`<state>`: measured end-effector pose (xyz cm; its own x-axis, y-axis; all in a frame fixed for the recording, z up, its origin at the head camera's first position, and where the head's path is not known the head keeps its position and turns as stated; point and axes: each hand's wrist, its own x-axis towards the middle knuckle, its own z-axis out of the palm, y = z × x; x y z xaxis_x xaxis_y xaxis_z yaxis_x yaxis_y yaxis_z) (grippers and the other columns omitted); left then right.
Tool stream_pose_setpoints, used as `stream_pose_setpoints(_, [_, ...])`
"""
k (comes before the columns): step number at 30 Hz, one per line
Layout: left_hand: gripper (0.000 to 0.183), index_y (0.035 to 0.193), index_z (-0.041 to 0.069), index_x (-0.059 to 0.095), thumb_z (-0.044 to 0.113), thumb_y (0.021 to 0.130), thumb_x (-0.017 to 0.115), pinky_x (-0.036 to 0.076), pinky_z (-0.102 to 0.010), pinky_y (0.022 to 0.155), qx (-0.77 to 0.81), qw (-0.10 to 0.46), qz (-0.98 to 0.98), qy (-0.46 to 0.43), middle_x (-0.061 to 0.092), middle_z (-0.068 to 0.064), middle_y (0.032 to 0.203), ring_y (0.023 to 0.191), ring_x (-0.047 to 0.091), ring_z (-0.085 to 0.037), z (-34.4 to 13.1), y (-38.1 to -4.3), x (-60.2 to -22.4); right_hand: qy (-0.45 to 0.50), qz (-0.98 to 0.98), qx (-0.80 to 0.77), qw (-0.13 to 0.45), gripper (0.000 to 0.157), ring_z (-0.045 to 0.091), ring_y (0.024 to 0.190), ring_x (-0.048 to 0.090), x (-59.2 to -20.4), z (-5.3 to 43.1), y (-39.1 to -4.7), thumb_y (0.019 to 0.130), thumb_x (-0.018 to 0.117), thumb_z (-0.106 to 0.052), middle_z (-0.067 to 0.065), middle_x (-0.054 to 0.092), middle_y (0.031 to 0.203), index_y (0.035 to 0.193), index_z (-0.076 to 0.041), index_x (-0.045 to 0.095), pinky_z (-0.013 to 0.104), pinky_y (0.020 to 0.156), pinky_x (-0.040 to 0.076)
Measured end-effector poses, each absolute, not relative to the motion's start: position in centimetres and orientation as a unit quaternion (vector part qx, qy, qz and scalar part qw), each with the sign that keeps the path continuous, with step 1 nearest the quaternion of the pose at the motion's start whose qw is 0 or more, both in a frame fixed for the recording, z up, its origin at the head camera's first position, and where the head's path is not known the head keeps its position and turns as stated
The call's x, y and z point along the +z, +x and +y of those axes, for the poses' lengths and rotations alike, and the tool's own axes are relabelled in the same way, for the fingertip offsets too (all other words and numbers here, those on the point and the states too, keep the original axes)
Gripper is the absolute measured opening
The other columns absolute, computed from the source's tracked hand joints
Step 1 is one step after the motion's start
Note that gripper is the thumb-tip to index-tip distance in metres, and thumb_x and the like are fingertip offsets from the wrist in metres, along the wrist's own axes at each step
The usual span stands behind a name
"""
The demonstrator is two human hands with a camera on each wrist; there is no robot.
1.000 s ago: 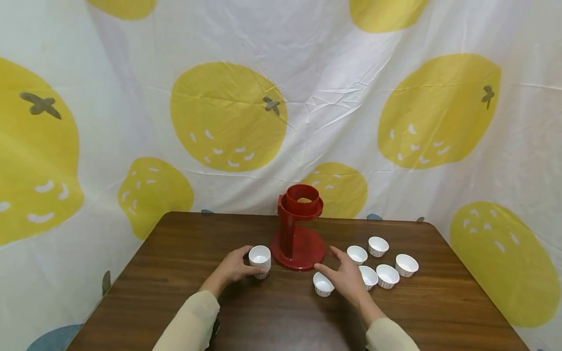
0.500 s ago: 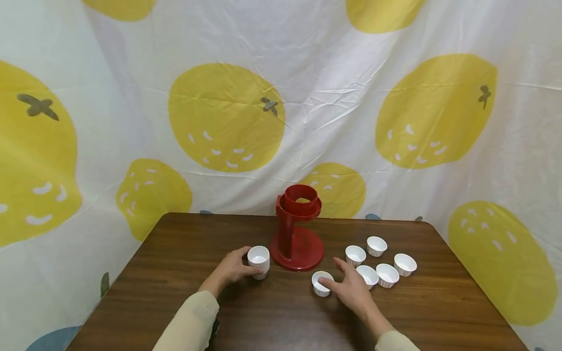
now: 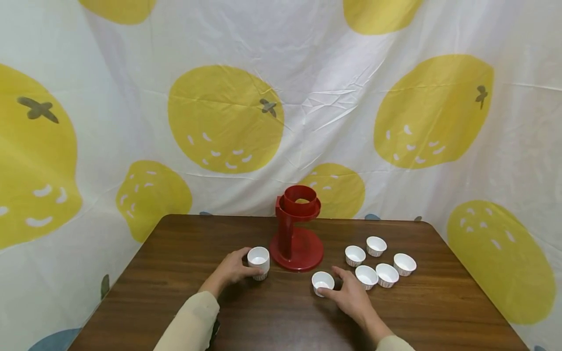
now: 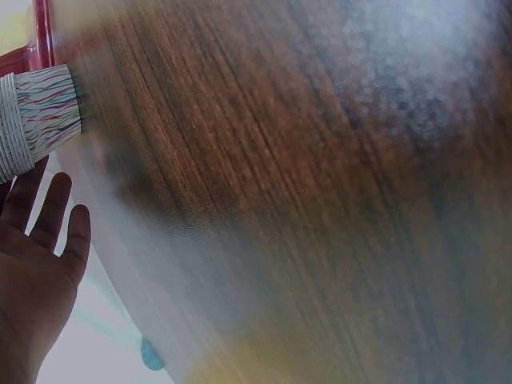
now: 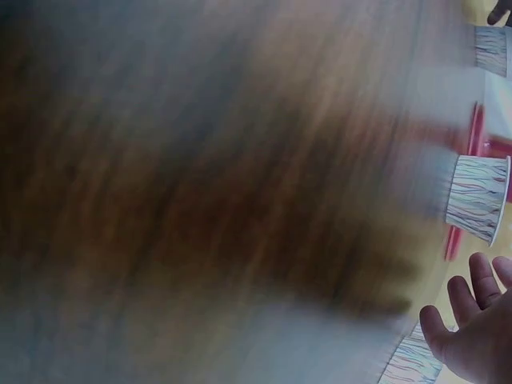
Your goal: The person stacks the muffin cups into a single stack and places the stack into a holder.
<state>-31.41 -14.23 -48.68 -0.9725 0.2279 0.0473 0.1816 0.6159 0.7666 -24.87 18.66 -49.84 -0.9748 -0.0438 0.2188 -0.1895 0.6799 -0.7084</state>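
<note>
In the head view, my left hand [image 3: 234,265] holds a short stack of white paper baking cups [image 3: 258,263], thumb across its near side. The left wrist view shows the stacked rims and wavy coloured lines on the stack [image 4: 48,108], with the outer fingers [image 4: 52,212] spread beside it. My right hand [image 3: 353,295] is at a single baking cup [image 3: 323,282] standing upright on the table. Its thumb overlaps the near rim, while the index finger stands off to the right. In the right wrist view the fingers [image 5: 462,302] are apart from that cup [image 5: 478,196].
Behind the hands stands a red stand [image 3: 298,243] with a round base and a ring-shaped holder on top. Several white baking cups [image 3: 387,275] stand separately on the right of the brown wooden table [image 3: 281,319]. A lemon-print cloth [image 3: 325,73] hangs behind.
My right hand has shifted slightly toward me, its thumb moving from above the single cup to the near rim. The left hand and its stack stay in place.
</note>
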Motion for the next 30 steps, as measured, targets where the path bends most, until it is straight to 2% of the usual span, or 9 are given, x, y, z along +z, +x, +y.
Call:
stream_pose_setpoints(17, [0.067,0.128,0.000,0.059,0.030,0.076,0.088,0.043,-0.052,0.099,0.426,0.030,0.897,0.116,0.065,-0.010,0.115,0.109,0.058,-0.030,-14.24,-31.45,-48.74,0.072,-0.922,0.369,0.093,0.077,0.041,0.119,0.056,-50.34,18.69,-24.85,0.068,0.090,-0.033,0.023,0.063,0.122,0.126,0.008,0.060,0.054,0.099,0.042])
stream_pose_setpoints(30, [0.064,0.127,0.000,0.060,0.027,0.075,0.088,0.044,-0.051,0.097,0.429,0.027,0.895,0.118,0.066,-0.009,0.113,0.107,0.059,-0.028,-14.25,-31.45,-48.80,0.079,-0.924,0.359,0.107,0.060,0.032,0.109,0.061,-50.55,18.51,-25.05,0.069,0.090,-0.035,0.013,0.068,0.110,0.116,-0.001,0.069,0.050,0.093,0.046])
